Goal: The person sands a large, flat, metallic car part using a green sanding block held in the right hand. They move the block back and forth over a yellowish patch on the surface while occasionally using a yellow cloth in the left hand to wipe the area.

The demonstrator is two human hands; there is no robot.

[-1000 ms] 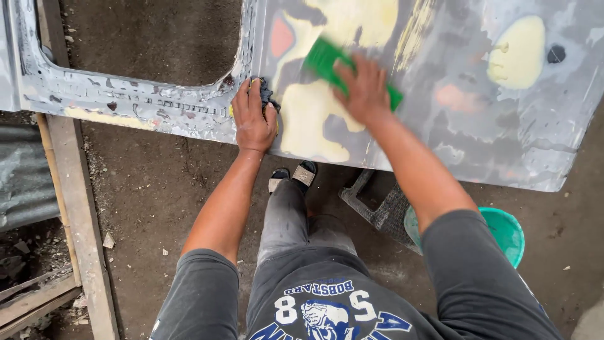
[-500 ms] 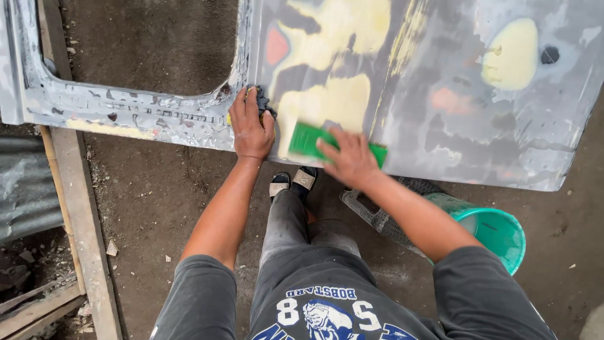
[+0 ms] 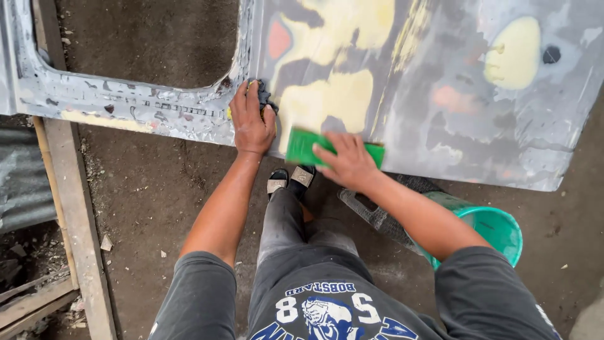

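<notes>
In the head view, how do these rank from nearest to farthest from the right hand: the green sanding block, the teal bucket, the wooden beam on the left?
From the right hand:
1. Green sanding block: directly under the hand, on the filler-patched metal panel.
2. Teal bucket: lower right, on the ground below the panel.
3. Wooden beam: far left, beyond the left arm.

Green sanding block (image 3: 304, 147): flat, rectangular, pressed against grey car door panel (image 3: 440, 94) near its lower edge, on yellow filler patches. Dark rag (image 3: 264, 97) bunched against panel, left of filler.
</notes>
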